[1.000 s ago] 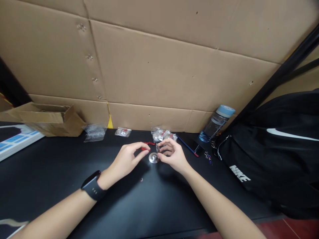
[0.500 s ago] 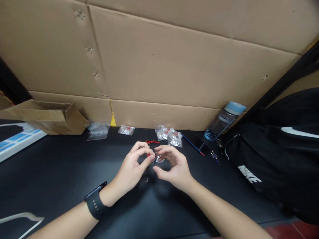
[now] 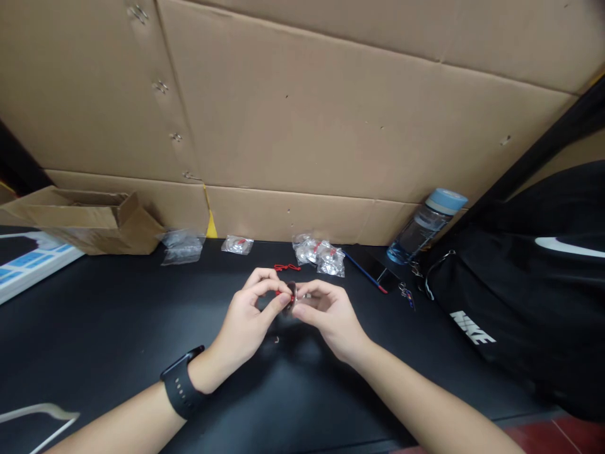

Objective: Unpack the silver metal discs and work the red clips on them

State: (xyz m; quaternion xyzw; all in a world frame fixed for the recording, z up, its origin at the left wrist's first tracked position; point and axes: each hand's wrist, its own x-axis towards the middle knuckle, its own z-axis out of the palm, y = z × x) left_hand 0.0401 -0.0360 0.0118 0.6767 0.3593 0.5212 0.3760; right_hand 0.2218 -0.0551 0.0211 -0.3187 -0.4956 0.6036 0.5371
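Between my hands is a small round silver metal disc (image 3: pixel 293 292), seen nearly edge-on, with red cord at its left side. My left hand (image 3: pixel 253 315) is closed in a pinch on the cord against the disc. With thumb and fingers, my right hand (image 3: pixel 335 315) grips the disc's right side; those fingers partly hide it. Just beyond the fingertips a loose red cord (image 3: pixel 287 267) lies on the black table (image 3: pixel 198 302). Farther back are several bagged silver discs with red cord (image 3: pixel 331 260) and a single bagged disc (image 3: pixel 237 244).
Clear plastic bags (image 3: pixel 183 246) lie by an open cardboard box (image 3: pixel 99 221) at the back left. To the right are a phone (image 3: pixel 373 268), a pen (image 3: pixel 366 273), keys (image 3: pixel 406 295), a water bottle (image 3: pixel 420 230) and a black bag (image 3: pixel 529 302). A cardboard wall (image 3: pixel 293 126) rises behind.
The disc has turned slightly, showing more of its face. My right thumb and fingers have closed onto its edge, while my left pinch stays about the same. The view has shifted a little.
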